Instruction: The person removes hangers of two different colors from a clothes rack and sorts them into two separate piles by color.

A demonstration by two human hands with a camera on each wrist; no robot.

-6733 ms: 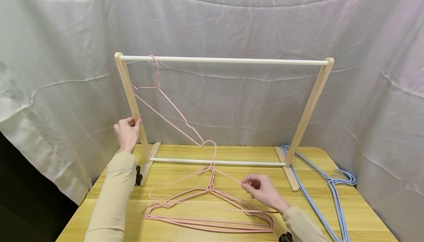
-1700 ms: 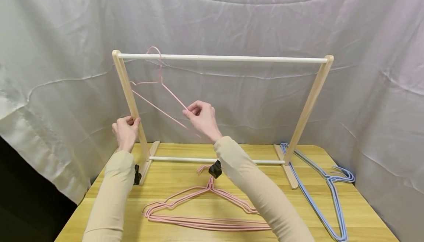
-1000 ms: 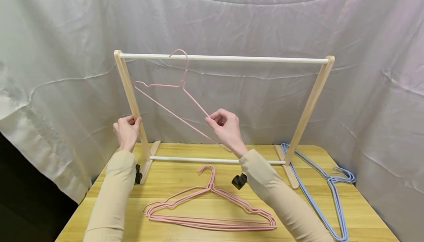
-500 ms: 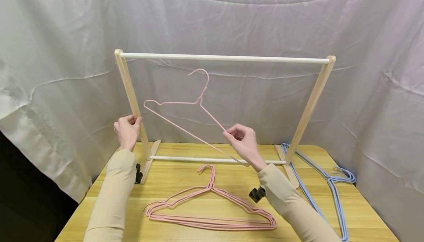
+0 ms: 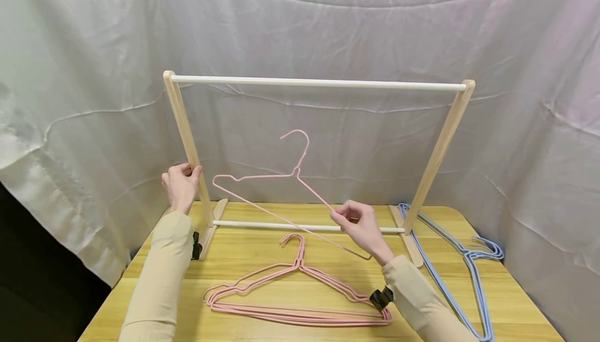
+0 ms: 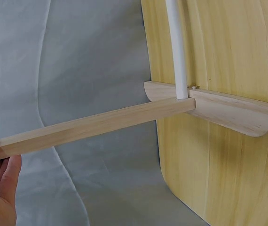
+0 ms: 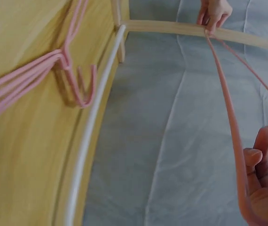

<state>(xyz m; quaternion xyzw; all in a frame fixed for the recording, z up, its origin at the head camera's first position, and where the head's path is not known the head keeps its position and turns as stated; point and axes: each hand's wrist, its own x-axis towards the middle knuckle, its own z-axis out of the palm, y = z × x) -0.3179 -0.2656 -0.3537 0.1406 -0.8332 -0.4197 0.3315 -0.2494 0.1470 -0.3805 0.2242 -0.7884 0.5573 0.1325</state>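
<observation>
In the head view, my left hand grips the left wooden post of a garment rack; the left wrist view shows the same post between thumb and fingers. My right hand pinches one sloping shoulder of a pink wire hanger. That hanger is tilted, its hook up and well below the white top rail, apart from it. Below lies a stack of several pink hangers on the table, hooks toward the rack.
Several blue hangers lie at the table's right, by the rack's right foot. A white lower rail joins the posts. Grey curtain hangs behind the wooden table.
My right hand has lifted the pink hanger off the top rail and brought it down and right. Earlier it held another pink hanger above the stack. The left hand stays on the post.
</observation>
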